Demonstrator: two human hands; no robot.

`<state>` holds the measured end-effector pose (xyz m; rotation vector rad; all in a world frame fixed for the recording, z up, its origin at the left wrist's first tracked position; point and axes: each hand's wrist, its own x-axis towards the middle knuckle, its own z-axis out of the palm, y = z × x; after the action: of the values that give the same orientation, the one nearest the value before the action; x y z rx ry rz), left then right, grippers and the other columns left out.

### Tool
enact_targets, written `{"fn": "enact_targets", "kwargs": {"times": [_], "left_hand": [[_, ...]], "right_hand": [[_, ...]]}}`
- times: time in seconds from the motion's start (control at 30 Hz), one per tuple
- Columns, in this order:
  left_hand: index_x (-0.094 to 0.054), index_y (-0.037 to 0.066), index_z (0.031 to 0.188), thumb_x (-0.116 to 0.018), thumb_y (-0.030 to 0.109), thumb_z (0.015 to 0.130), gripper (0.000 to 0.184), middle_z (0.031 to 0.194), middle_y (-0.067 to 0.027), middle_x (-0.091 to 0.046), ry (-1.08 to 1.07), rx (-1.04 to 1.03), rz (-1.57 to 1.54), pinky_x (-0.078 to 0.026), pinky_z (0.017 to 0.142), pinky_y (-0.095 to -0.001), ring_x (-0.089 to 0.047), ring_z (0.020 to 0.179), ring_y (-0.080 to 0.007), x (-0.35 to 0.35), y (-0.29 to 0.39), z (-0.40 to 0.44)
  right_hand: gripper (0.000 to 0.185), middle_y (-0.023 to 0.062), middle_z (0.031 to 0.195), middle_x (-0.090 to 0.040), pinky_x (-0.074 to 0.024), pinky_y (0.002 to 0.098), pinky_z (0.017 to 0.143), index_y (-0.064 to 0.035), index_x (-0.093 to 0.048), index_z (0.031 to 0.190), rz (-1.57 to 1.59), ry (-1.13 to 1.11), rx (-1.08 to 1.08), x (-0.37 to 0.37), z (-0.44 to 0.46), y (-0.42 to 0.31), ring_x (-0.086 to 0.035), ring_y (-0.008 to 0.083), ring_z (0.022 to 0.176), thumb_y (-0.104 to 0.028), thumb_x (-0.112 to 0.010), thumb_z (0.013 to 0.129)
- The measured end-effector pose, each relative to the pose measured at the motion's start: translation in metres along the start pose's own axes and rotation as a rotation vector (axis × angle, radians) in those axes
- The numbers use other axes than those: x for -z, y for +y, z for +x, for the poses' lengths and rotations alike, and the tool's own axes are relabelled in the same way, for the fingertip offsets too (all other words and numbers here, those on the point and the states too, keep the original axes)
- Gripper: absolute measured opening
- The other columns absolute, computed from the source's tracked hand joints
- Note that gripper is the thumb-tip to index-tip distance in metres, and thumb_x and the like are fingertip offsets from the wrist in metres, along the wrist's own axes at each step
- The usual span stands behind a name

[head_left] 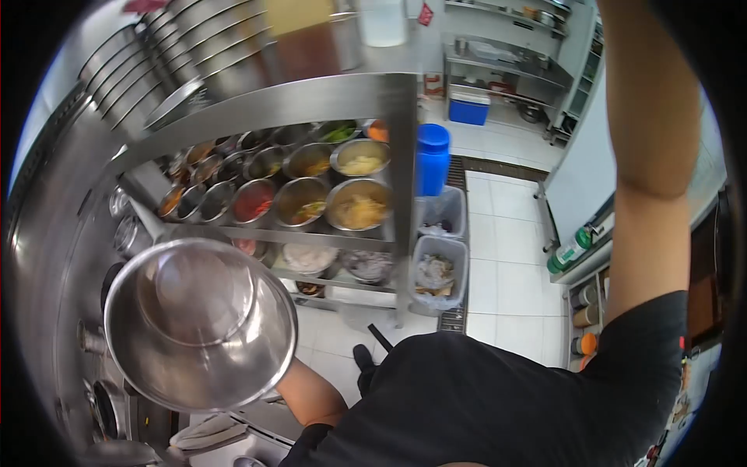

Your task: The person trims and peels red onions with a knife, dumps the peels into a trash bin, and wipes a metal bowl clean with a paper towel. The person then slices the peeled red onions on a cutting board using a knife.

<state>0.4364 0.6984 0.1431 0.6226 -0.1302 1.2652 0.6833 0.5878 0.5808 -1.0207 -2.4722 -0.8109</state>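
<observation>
Clearly, in the head view, a large, round, shiny steel bowl is seen at the person's left front, its open mouth turned toward the camera — no long axis is offered by the round rim. The left forearm is met right at the rim and is the nearer one; its hand is hidden behind the bowl, so its grip cannot be told. The bare right arm is raised well apart — its hand is cut off by the frame. Beyond the bowl, a grey steel rack of round metal containers is seen.
</observation>
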Motion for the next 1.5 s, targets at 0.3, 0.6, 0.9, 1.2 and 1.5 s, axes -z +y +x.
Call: {"fn": "enact_targets", "kwargs": {"times": [0.3, 0.6, 0.9, 1.2, 1.5], "left_hand": [[-0.036, 0.013, 0.162, -0.088, 0.042, 0.08, 0.101, 0.161, -0.0125, -0.046, 0.164, 0.503, 0.091, -0.044, 0.118, -0.0582, -0.047, 0.146, -0.035, -0.011, -0.217, -0.145], [-0.034, 0.015, 0.164, -0.089, 0.035, 0.081, 0.101, 0.163, -0.0118, -0.045, -0.055, 0.664, 0.268, -0.043, 0.119, -0.0595, -0.045, 0.149, -0.0349, 0.01, -0.326, -0.094], [0.012, 0.01, 0.169, -0.073, -0.016, 0.075, 0.13, 0.174, -0.0226, -0.018, 0.008, 0.444, 1.152, -0.037, 0.121, -0.0437, -0.037, 0.153, -0.033, -0.079, -0.395, -0.059], [-0.007, 0.003, 0.17, -0.046, -0.014, 0.091, 0.089, 0.161, -0.0306, -0.042, 0.524, -0.077, 1.717, -0.035, 0.12, -0.0375, -0.048, 0.147, -0.0371, -0.089, -0.452, -0.045], [-0.035, -0.005, 0.16, -0.047, 0.008, 0.108, 0.055, 0.154, -0.0258, -0.051, 1.16, -0.094, 1.689, -0.039, 0.118, -0.0373, -0.053, 0.141, -0.0313, -0.077, -0.51, -0.051]], "right_hand": [[0.108, 0.0268, 0.105, -0.077, -0.0605, 0.044, 0.087, 0.0127, -0.037, 0.153, 1.097, -0.45, -0.58, -0.021, -0.354, -0.058, -0.076, 0.0404, 0.092, -0.074, -0.061, 0.094], [0.059, 0.0217, 0.087, -0.075, -0.0617, 0.039, 0.067, 0.0003, -0.034, 0.159, 1.334, -0.213, -1.115, -0.125, -0.501, -0.002, -0.075, 0.0245, 0.065, -0.015, -0.049, 0.104], [0.089, 0.0245, 0.145, -0.061, -0.0561, 0.045, 0.106, -0.0066, -0.039, 0.162, 0.7, 0.176, -0.653, -0.325, -0.576, 0.04, -0.067, 0.0401, 0.125, 0.012, -0.06, 0.077], [0.073, 0.0219, 0.149, -0.057, -0.0489, 0.0474, 0.112, -0.007, -0.049, 0.154, 0.873, -0.098, -0.18, -0.34, -0.538, 0.168, -0.058, 0.0409, 0.132, -0.012, -0.072, 0.085], [0.04, 0.0189, 0.125, -0.069, -0.0544, 0.0438, 0.1, -0.0032, -0.068, 0.127, 0.825, 0.423, -0.359, -0.396, -0.387, 0.416, -0.067, 0.0379, 0.114, -0.021, -0.074, 0.092]]}}
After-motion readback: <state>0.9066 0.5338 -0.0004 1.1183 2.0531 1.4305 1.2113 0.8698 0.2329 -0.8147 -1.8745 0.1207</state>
